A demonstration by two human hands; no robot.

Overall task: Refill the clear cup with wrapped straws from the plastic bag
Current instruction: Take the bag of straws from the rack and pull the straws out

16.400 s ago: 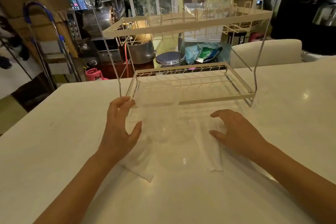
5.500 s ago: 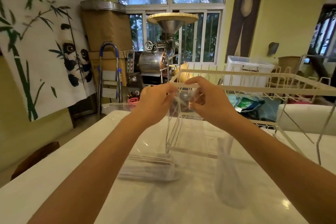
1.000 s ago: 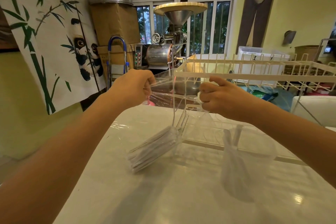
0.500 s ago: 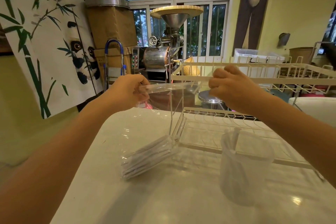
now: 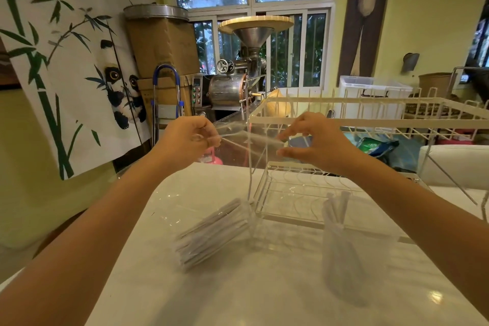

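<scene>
I hold the top of a clear plastic bag (image 5: 238, 167) up in front of me. My left hand (image 5: 188, 140) pinches its left edge in closed fingers. My right hand (image 5: 315, 140) holds the right edge between thumb and fingertips, which look loosened. The bag hangs down to the white table, and a bundle of white wrapped straws (image 5: 214, 230) lies slanted in its bottom. The clear cup (image 5: 346, 254) stands on the table to the right, below my right forearm, with a few wrapped straws upright in it.
A cream wire dish rack (image 5: 370, 119) with two tiers stands right behind the bag and cup. The white table (image 5: 264, 294) drops off at its left and far edges. A metal machine, boxes and a ladder stand beyond it.
Half a second ago the bag's mouth was stretched wide between both hands. My right hand has since come down and inward and its fingers have loosened. The straw bundle has barely moved.
</scene>
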